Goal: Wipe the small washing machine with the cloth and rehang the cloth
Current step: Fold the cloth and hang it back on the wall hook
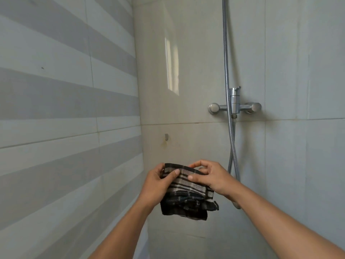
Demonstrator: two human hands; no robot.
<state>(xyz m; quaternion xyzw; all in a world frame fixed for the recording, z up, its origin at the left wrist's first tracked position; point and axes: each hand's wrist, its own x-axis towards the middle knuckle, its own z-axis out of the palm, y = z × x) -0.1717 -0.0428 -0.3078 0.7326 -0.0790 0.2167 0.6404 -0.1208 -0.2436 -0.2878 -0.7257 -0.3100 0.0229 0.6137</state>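
Note:
A dark plaid cloth (188, 195) with grey and black checks hangs bunched between both my hands in front of the tiled wall. My left hand (158, 186) grips its upper left edge, thumb on top. My right hand (211, 178) pinches the upper right edge with thumb and fingers. A small metal wall hook (166, 137) sits on the wall above the cloth, bare and apart from it. The small washing machine is not in view.
A chrome shower mixer tap (234, 105) is mounted on the back wall at the right, with a metal hose (226, 58) running up and looping down beside my right hand. The striped grey tiled wall (65, 109) closes the left side.

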